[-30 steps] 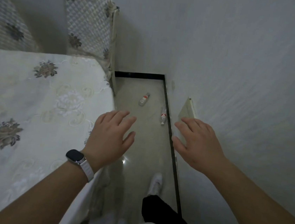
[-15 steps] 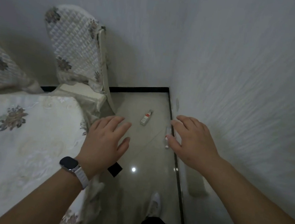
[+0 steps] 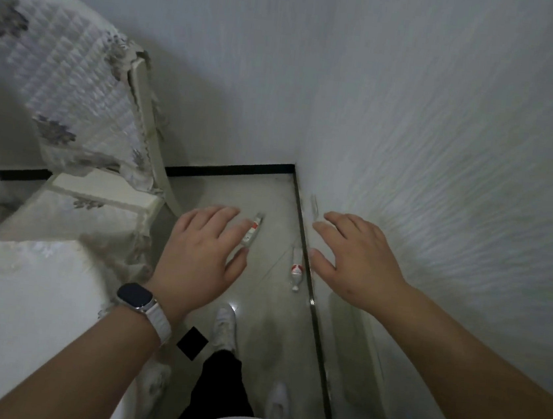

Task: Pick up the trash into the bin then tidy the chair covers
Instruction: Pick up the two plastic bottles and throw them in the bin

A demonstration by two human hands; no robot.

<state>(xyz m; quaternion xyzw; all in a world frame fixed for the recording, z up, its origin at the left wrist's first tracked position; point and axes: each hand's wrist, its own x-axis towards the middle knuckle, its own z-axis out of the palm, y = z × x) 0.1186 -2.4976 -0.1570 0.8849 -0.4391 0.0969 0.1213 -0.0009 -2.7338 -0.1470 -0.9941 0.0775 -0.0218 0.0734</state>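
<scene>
Head view — where's the trash?
First bottle (image 3: 296,268) lies just beside the black skirting (image 3: 318,348); second bottle (image 3: 255,229) farther from it, on the floor (image 3: 266,315)
Hands?
Left hand (image 3: 199,255), right hand (image 3: 355,263) — fingers spread, holding nothing

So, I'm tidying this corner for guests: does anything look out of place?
Yes. Two small bottles lie on the floor: the left bottle near the chair, the right bottle beside the skirting. The quilted chair cover hangs askew, baring the frame.
</scene>
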